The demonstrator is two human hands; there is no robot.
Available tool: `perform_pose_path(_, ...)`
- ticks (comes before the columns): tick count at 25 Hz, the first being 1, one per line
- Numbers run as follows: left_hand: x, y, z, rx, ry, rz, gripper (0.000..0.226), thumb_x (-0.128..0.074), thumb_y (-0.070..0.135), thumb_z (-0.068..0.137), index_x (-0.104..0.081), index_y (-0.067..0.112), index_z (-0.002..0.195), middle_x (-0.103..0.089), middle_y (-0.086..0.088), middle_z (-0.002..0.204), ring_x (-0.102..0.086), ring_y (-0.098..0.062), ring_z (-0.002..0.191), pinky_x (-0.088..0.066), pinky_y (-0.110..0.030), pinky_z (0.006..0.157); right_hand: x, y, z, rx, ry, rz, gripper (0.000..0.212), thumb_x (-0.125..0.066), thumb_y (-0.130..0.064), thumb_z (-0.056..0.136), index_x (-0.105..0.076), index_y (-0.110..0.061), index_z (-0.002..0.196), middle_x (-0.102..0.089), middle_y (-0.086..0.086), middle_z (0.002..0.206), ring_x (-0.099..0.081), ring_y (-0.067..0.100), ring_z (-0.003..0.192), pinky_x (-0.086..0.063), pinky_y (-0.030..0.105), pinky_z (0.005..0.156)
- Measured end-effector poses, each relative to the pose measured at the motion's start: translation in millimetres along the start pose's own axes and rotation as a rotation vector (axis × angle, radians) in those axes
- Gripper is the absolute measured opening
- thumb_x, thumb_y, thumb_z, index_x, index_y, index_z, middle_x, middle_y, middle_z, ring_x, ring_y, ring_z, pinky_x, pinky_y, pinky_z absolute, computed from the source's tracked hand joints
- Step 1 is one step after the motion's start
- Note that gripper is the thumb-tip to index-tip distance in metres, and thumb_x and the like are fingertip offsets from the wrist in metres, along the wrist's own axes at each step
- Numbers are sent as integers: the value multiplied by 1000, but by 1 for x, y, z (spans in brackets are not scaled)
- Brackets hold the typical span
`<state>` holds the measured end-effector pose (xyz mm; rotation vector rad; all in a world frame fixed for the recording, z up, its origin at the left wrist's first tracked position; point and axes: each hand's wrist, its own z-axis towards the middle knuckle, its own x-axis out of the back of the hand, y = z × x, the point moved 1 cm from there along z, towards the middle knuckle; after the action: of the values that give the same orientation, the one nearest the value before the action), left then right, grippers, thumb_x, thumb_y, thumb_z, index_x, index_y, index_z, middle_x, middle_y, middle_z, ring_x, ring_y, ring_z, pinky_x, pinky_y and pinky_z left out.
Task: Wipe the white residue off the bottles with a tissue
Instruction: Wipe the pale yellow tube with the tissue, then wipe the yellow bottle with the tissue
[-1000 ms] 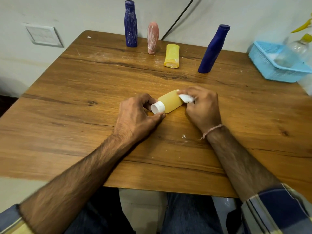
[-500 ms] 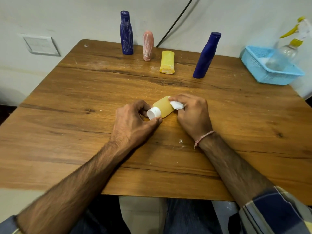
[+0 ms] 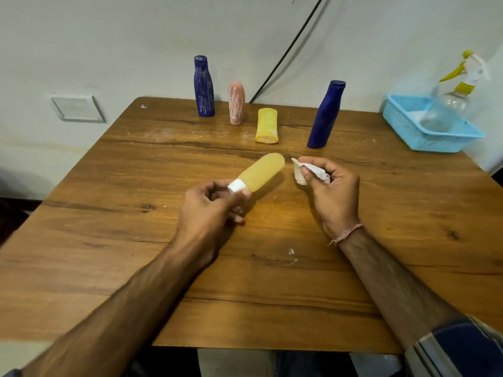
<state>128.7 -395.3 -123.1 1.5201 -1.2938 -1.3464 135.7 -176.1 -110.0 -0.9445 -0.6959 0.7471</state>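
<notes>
**Roll the bottle, wipe with a clean fold**

The left hand's [image 3: 209, 210] fingers [image 3: 239, 195] curl round the white cap [image 3: 236, 185] of the yellow bottle [image 3: 261, 172], which seems lifted off the surface [image 3: 136, 240]. The right hand [image 3: 334, 197] pinches a crumpled tissue [image 3: 313, 172] just beside the bottle's far end, not touching it. Turning the bottle should expose any remaining residue; its underside is hidden.

On table [image 3: 109, 240], bottle [image 3: 261, 172] left of tissue [image 3: 299, 174], basket [image 3: 435, 144] at far right

colour rundown:
amber bottle [image 3: 261, 171], white cap [image 3: 236, 185]; white tissue [image 3: 310, 172]; streaked navy bottle [image 3: 204, 88] and pink bottle [image 3: 236, 103], white streaks; yellow bottle [image 3: 267, 126]; plain navy bottle [image 3: 325, 115]; cyan basket [image 3: 408, 131]; brown wood-grain tabletop [image 3: 109, 213].
</notes>
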Motion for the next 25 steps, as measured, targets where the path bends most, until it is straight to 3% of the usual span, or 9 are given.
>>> perform_pose_path(2, -12, 14, 7, 216, -125, -431, 43, -74, 8, 82, -62, -2, 122, -72, -18, 110, -70, -18, 82, -62, -28, 73, -1, 11, 14, -197, 25, 181, 23, -69, 3, 89, -76, -10, 106, -75, -6, 104, -69, 1, 99, -56, 20, 84)
perform_pose_path(5, -36, 22, 32, 327, -229, -583, 37, -68, 10, 91, -61, -3, 126, -72, -17, 123, -71, -19, 100, -57, -32, 93, 3, 22, 27, -325, 49, 354, 25, -69, 2, 90, -77, -21, 97, -75, 2, 111, -69, 17, 109, -58, 35, 94)
perform_pose_path(9, -73, 21, 68, 175, -232, -254, 45, -75, 13, 89, -60, 4, 130, -75, -12, 116, -74, -17, 93, -61, -32, 87, 15, 26, 40, -474, 117, 559, 22, -66, -1, 93, -76, -20, 100, -72, 5, 117, -69, 22, 111, -58, 44, 96)
perform_pose_path(13, -119, 19, 94, -82, -110, 508, 46, -85, 32, 79, -65, 15, 116, -71, 0, 105, -69, -15, 93, -59, -30, 73, 31, 28, 47, -543, 218, 631, 18, -65, -1, 94, -74, -16, 100, -73, 6, 113, -71, 23, 106, -60, 50, 92)
perform_pose_path(15, -142, 13, 103, -175, -140, 750, 45, -84, 36, 80, -64, 18, 116, -66, 4, 98, -64, -10, 86, -51, -24, 65, 38, 28, 49, -552, 263, 632, 18, -64, -2, 95, -73, -16, 100, -73, 6, 111, -71, 22, 104, -60, 50, 90)
perform_pose_path(20, -164, -7, 122, -244, -90, 1021, 47, -82, 47, 79, -64, 21, 114, -65, 4, 95, -64, -13, 86, -57, -30, 72, 43, 31, 52, -564, 322, 644, 18, -64, -3, 95, -72, -8, 111, -74, 8, 110, -72, 24, 103, -62, 47, 88)
perform_pose_path(25, -163, -4, 126, -215, -115, 1046, 52, -83, 50, 77, -60, 23, 114, -65, 2, 99, -63, -14, 88, -56, -30, 70, 41, 30, 52, -565, 321, 652, 16, -64, -1, 95, -73, -11, 103, -74, 5, 103, -73, 23, 100, -62, 44, 86)
